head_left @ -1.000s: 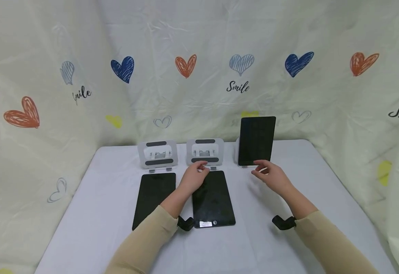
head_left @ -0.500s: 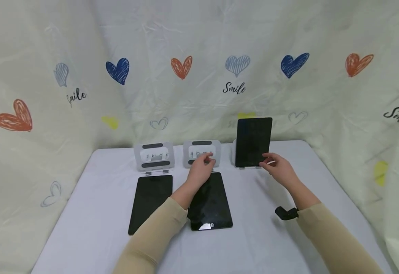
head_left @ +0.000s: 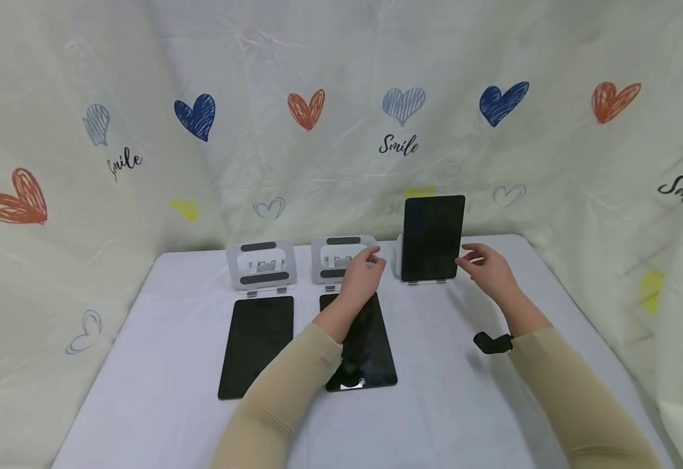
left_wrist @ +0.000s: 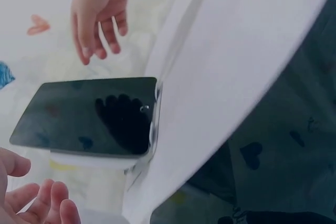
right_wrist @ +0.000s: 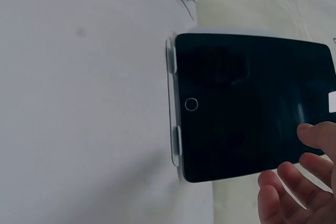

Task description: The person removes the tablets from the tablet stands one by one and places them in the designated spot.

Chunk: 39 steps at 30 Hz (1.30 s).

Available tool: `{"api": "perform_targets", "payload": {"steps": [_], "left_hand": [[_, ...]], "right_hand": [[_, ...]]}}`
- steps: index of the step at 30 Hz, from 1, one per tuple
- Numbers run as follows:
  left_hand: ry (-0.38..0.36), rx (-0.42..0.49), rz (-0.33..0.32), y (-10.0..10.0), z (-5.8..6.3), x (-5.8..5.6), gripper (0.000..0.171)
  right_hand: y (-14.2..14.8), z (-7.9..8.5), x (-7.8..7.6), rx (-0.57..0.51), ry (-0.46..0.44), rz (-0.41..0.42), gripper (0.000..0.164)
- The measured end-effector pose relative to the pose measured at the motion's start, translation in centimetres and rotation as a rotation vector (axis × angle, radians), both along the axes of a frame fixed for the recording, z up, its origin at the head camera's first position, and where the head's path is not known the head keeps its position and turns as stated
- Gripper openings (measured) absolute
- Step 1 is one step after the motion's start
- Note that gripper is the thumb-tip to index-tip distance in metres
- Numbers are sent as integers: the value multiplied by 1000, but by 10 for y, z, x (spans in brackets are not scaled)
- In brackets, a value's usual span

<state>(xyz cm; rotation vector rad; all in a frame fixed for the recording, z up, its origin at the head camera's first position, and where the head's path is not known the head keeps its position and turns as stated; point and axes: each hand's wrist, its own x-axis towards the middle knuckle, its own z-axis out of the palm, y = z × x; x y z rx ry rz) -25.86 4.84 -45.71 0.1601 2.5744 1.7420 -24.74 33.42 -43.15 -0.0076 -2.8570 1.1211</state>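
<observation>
A black tablet (head_left: 433, 238) stands upright, leaning on a white tablet stand (head_left: 399, 257) at the back right of the table. Clips (right_wrist: 176, 140) on the stand's lip hold its lower edge, by the round home button. My right hand (head_left: 489, 270) is just beyond the tablet's right edge, fingers loosely bent; the left wrist view shows a gap between them. On the other side, my left hand (head_left: 363, 277) hovers in front of the middle stand (head_left: 341, 242), holding nothing. Its loosely bent fingers (left_wrist: 44, 203) are near the standing tablet's left side.
Another white stand (head_left: 262, 247) is at the back left. Two more black tablets lie flat: the left tablet (head_left: 257, 339) and the middle tablet (head_left: 370, 352), partly under my left arm. Behind the white table (head_left: 435, 391) hangs a curtain (head_left: 341, 169) with printed hearts.
My right hand has moved right, from the standing tablet's lower edge to outside its right edge. My left hand has moved right and farther back. The tablets have stayed in place.
</observation>
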Motion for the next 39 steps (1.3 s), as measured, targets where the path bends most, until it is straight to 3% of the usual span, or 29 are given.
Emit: {"api": "perform_targets", "payload": {"steps": [9, 19, 27, 34, 39], "left_hand": [[-6, -1, -18, 36, 13, -15, 45], [-13, -52, -12, 56, 30, -32, 49], [-76, -98, 20, 53, 24, -31, 48], [-15, -175, 41, 54, 19, -35, 44], [34, -194, 74, 64, 24, -41, 39]], "right_hand": [[10, 5, -15, 5, 11, -45, 55], [14, 7, -31, 142, 60, -64, 57], [3, -8, -39, 180, -4, -34, 61], [-5, -11, -45, 189, 25, -51, 61], [1, -9, -48, 193, 87, -69, 56]]}}
